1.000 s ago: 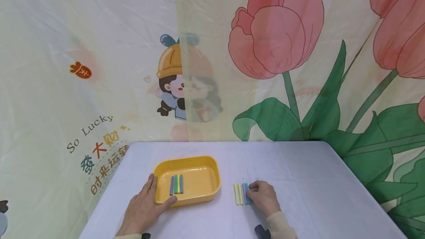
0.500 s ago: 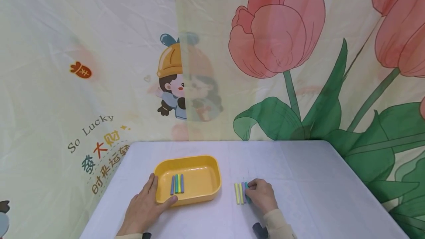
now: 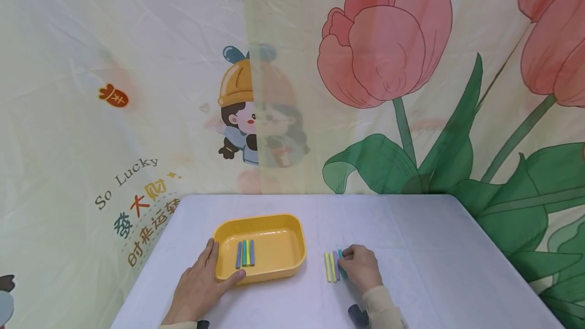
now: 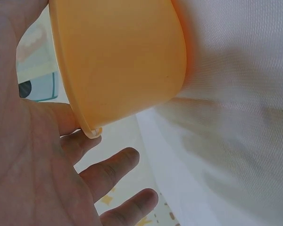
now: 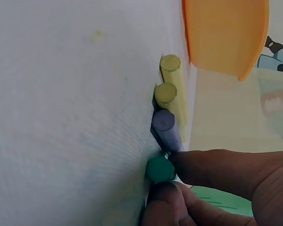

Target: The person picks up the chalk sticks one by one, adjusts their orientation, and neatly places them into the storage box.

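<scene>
My left hand (image 3: 196, 288) rests against the near left corner of a yellow tray (image 3: 292, 267), thumb over the front rim and straight fingers along the left side. In the left wrist view, the outer fingers extend past the tray's wall (image 4: 122, 61). My right hand (image 3: 362, 268) pinches a green chalk stick (image 5: 160, 169) between thumb and fingers, close at the table surface. Beside it lie a purple chalk (image 5: 164, 121) and two yellow chalks (image 5: 170, 63), side by side in a row. Inside the tray, purple, green and yellow chalks (image 3: 244, 254) lie parallel on its left half.
A white cloth covers the table (image 3: 420, 268). Behind it hangs a printed curtain (image 3: 283, 116) with tulips and a cartoon figure. A dark wrist strap piece (image 3: 358, 316) shows near the right sleeve (image 3: 385, 304).
The right hand has edged slightly away from the row with the green chalk, opening a small gap to the purple one. The left hand and tray stay put.
</scene>
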A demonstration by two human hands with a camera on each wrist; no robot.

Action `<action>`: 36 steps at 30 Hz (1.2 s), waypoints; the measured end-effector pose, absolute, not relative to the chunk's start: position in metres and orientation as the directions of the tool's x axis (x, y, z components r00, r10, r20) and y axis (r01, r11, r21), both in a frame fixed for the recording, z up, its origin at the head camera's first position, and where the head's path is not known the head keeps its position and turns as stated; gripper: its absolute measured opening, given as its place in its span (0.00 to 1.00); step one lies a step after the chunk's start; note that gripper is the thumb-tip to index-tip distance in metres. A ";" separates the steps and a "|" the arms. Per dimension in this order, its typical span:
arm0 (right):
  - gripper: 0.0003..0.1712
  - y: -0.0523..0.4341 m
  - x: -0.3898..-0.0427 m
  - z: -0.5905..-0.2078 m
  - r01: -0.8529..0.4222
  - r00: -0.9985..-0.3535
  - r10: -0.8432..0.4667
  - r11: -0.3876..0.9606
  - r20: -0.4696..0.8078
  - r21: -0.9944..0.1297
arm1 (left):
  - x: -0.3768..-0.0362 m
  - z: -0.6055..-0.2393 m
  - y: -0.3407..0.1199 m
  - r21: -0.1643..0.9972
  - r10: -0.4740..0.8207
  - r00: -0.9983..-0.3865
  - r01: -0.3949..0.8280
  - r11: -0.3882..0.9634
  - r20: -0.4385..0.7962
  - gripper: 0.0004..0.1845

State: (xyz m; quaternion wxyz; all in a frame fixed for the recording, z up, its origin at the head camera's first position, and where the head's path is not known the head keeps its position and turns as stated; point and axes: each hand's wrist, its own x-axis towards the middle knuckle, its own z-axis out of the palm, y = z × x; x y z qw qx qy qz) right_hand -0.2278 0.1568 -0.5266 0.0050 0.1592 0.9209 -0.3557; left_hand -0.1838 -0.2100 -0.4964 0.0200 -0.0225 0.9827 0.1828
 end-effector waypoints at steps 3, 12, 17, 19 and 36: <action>0.14 0.157 -0.228 -0.527 0.291 -0.951 0.289 0.703 -0.113 -0.649 | -0.184 -0.497 -0.210 0.360 -0.038 -0.998 -0.053 0.931 -0.046 0.70; 0.14 0.158 -0.228 -0.527 0.289 -0.953 0.280 0.708 -0.119 -0.645 | -0.184 -0.498 -0.210 0.366 -0.037 -0.998 -0.051 0.929 -0.045 0.71; 0.14 0.158 -0.228 -0.527 0.301 -0.948 0.294 0.708 -0.120 -0.639 | -0.185 -0.499 -0.210 0.366 -0.037 -0.998 -0.050 0.929 -0.043 0.71; 0.15 0.157 -0.229 -0.527 0.308 -0.946 0.301 0.708 -0.122 -0.636 | -0.185 -0.500 -0.210 0.368 -0.036 -0.998 -0.049 0.929 -0.041 0.71; 0.13 0.161 -0.226 -0.526 0.235 -0.962 0.265 0.694 -0.063 -0.681 | -0.185 -0.499 -0.208 0.357 -0.048 -0.998 -0.060 0.932 -0.042 0.71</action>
